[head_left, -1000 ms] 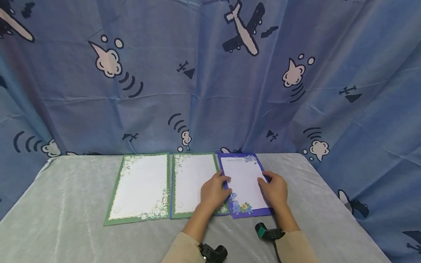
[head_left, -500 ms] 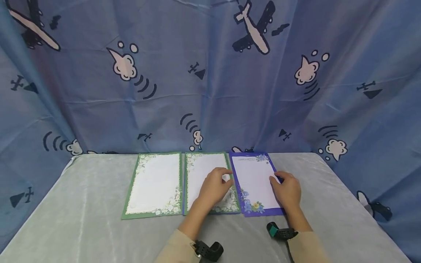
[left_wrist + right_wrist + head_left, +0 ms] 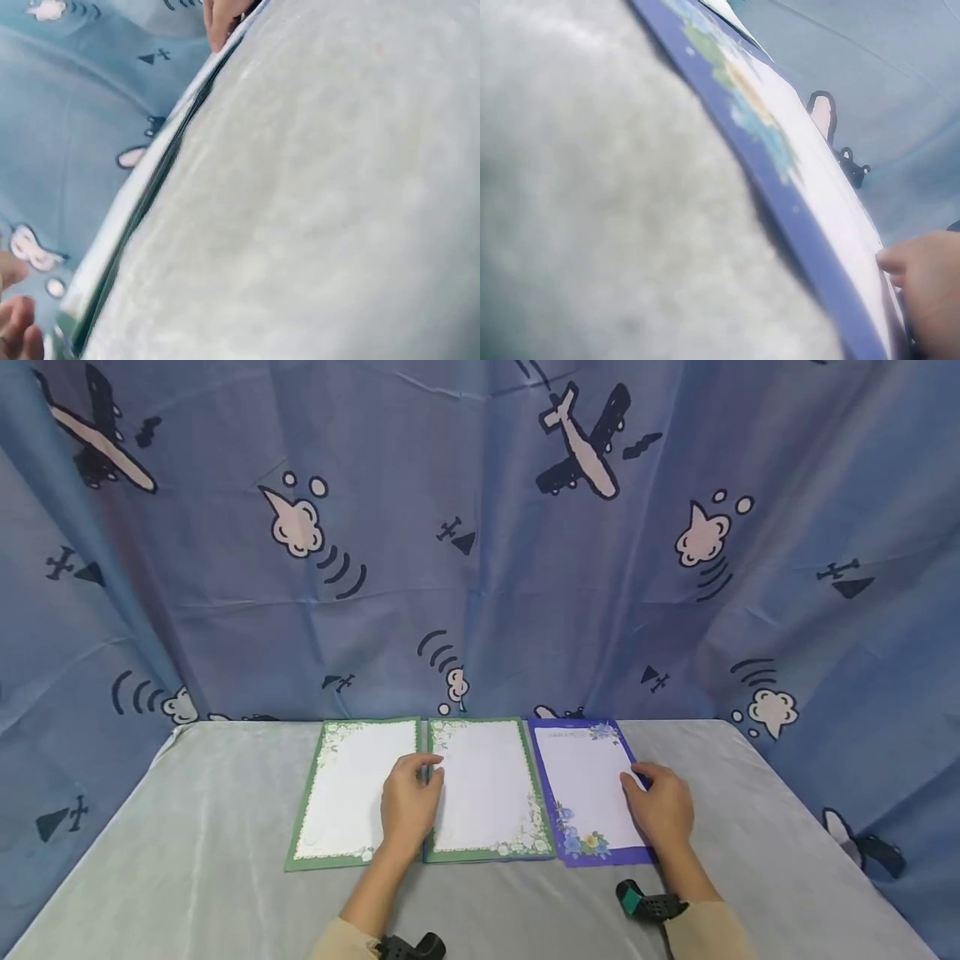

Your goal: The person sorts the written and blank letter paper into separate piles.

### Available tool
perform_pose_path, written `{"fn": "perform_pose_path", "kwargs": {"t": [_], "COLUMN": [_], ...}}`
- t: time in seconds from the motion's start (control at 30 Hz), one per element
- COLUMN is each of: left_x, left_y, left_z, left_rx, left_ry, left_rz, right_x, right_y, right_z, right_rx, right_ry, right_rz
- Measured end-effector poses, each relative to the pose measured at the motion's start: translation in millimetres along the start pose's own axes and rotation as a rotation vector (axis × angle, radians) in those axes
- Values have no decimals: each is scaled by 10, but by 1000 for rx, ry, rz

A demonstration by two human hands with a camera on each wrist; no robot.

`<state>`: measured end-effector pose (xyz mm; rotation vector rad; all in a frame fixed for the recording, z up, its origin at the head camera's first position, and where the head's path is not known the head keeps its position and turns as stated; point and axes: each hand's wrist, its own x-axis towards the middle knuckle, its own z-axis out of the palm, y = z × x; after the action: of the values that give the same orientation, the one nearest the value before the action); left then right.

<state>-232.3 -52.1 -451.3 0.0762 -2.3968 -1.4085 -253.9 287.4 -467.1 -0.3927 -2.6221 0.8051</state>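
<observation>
Three bordered sheets lie side by side: a green-bordered one on the left (image 3: pixel 300 839), a second green-bordered one in the middle (image 3: pixel 487 793) and a purple-bordered one on the right (image 3: pixel 585 785). My left hand (image 3: pixel 408 802) is over the line between the green-bordered sheets, thumb and fingers loosely bent, holding nothing; its fingertips also show in the left wrist view (image 3: pixel 16 322). My right hand (image 3: pixel 663 806) holds the purple-bordered sheet's right edge, thumb on top. In the right wrist view, that hand (image 3: pixel 930 289) is at the edge; its other fingers are mostly hidden.
A pale grey cloth (image 3: pixel 225 827) covers the table. Behind it hangs a blue curtain (image 3: pixel 390 635) printed with planes and clouds. Each wrist wears a black device, the left (image 3: pixel 412 947) and the right (image 3: pixel 652 903), near the front.
My left hand has left the purple-bordered sheet's left edge and moved left across the middle sheet. My right hand stays at the right edge. The head view has shifted somewhat.
</observation>
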Motion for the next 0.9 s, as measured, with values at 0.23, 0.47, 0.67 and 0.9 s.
{"fn": "perform_pose_path", "kwargs": {"t": [0.23,0.47,0.67,0.9], "left_x": [-19,-19,-14,-27], "left_y": [-204,-216,-209,-209], "left_z": [46,53,41,38], "left_rx": [69,128,168,179], "left_ry": [67,31,39,56], "left_rz": [15,16,32,56], "right_x": [-51,-99,-206,-409], "right_y": [22,-283,-704,-985], "right_z": [-46,-209,-232,-3], "right_rx": [-69,-190,-83,206], "right_ry": [-65,-200,-115,-240], "right_rz": [25,1,-239,-307]}}
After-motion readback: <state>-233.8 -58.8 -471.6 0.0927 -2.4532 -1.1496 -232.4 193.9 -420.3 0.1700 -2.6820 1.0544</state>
